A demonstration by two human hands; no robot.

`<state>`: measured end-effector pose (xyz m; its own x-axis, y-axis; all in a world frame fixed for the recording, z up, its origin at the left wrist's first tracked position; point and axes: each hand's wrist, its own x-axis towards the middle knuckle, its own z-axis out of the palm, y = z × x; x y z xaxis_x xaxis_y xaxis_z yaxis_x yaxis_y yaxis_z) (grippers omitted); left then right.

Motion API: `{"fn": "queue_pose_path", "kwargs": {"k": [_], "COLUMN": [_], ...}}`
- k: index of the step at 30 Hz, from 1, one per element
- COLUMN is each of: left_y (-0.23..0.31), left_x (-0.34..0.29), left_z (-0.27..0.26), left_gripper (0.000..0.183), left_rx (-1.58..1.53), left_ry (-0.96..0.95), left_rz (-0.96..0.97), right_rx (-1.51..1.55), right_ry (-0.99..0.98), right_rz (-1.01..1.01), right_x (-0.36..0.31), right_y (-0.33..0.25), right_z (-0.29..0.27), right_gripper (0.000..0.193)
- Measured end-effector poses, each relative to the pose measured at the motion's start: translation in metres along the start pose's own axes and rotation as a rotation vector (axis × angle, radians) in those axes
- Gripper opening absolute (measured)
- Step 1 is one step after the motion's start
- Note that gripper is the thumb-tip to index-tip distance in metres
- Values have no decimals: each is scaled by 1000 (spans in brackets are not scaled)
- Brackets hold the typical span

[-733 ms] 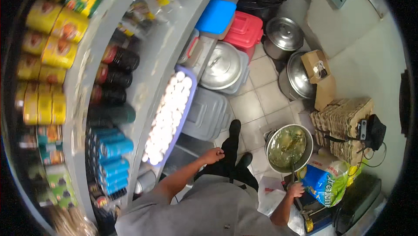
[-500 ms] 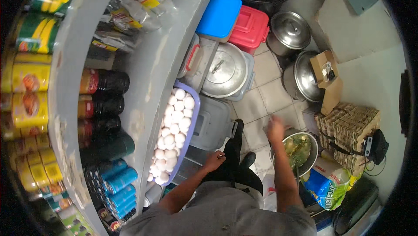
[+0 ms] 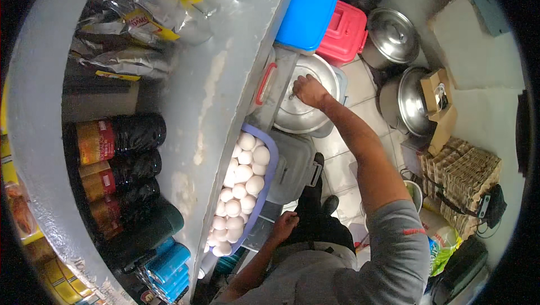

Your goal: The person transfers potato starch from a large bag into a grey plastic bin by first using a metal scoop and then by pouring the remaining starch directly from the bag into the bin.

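Right hand: now stretched forward, the right hand (image 3: pixel 308 90) is closed on the small knob at the middle of the big steel lid (image 3: pixel 306 102), fingers curled over it
Steel lid: it lies flat on a wide pot set in a clear bin with a red handle (image 3: pixel 264 83), on the floor just below the grey shelf edge (image 3: pixel 216 108)
Left hand: the left hand (image 3: pixel 284 225) hangs low beside the body, fingers loosely bent, holding nothing, close to the near end of the egg tray (image 3: pixel 269 161)
Egg tray: a bluish tray piled with white eggs (image 3: pixel 243 185), between the shelf edge and a grey lidded bin (image 3: pixel 295 164)
Behind the lid: a blue box lid (image 3: pixel 306 15) and, touching it on the right, a red box (image 3: pixel 343 34)
Right of them: a steel pot with lid (image 3: pixel 394 37) and, nearer, a second lidded pot (image 3: pixel 413 102), both on the tiled floor (image 3: pixel 351 136)
Far right: a stack of cardboard egg trays (image 3: pixel 461 178) with a small open carton (image 3: pixel 439 97) beside the second pot
Shelves at left: dark bottles with red and yellow labels (image 3: pixel 115 139), silvery foil bags (image 3: pixel 129 40) above them, blue cans (image 3: pixel 169 263) below
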<state>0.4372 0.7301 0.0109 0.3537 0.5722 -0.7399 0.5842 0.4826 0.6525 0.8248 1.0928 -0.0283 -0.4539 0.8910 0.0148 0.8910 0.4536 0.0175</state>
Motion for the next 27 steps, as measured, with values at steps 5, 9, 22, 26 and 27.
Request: {"fn": "queue_pose_path", "kwargs": {"k": [5,9,22,26,27], "left_y": [1,-3,40,9,-2], "left_x": [8,8,3,-20,-28], "left_z": [7,18,102,194,221], "left_gripper": [35,31,33,50,62], "left_rx": [-20,12,318,389,409], "left_ry": [-27,-52,-410,-747,-738], "left_rz": [-49,56,65,94,172], "right_rx": [30,-33,-88,32,44], "right_ry": [209,184,1,-221,-183], "right_rz": [-101,-139,314,594,639], "right_x": [-17,-81,-427,-543,-562], "right_y": [14,33,-14,-92,-112], "right_z": [0,10,-115,-115,-113], "right_gripper": [13,12,14,18,19]}}
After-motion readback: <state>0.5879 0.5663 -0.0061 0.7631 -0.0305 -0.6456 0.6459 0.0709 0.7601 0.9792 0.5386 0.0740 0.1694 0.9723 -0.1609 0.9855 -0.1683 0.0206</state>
